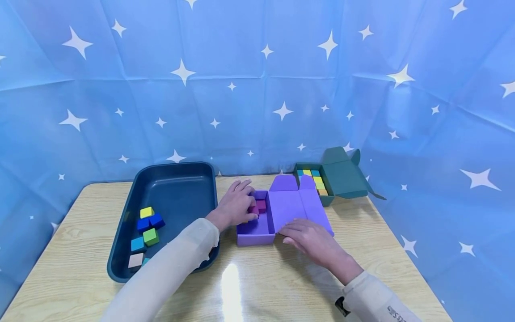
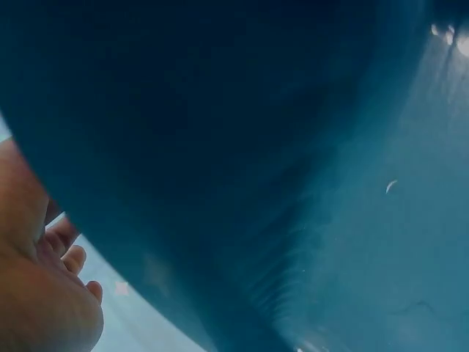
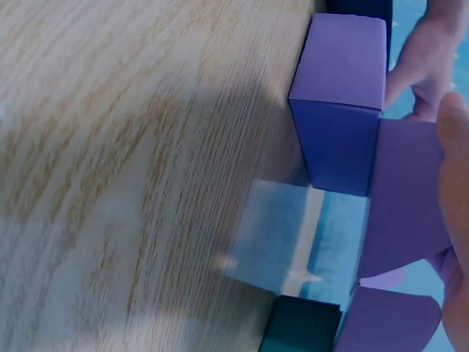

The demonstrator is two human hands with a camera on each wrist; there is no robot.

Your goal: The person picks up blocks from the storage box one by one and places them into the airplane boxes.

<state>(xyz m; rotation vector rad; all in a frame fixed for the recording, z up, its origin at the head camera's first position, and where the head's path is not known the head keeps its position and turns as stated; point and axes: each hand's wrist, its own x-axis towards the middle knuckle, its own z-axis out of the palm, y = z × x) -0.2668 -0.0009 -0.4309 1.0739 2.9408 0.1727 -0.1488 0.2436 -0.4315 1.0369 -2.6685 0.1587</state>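
My left hand (image 1: pixel 237 205) reaches over the left wall of an open purple box (image 1: pixel 256 239). Thumb and index finger pinch a magenta block (image 1: pixel 254 210) inside it; a second magenta block (image 1: pixel 261 206) lies just to the right. In the left wrist view the tray's dark wall (image 2: pixel 220 147) covers most of the frame, and only part of the left hand (image 2: pixel 44 286) shows. My right hand (image 1: pixel 314 243) holds the near edge of the folded-out purple lid (image 1: pixel 299 205), fingers on top. In the right wrist view its thumb (image 3: pixel 453 125) lies against the lid (image 3: pixel 407 191).
A dark blue tray (image 1: pixel 177 192) on the left contains yellow, blue, green, teal and pale blocks near its left side. Behind the purple lid stands an open green box (image 1: pixel 327 200) with yellow, teal and orange blocks. A starred blue cloth (image 1: pixel 257 112) hangs behind the wooden table (image 1: pixel 257 286).
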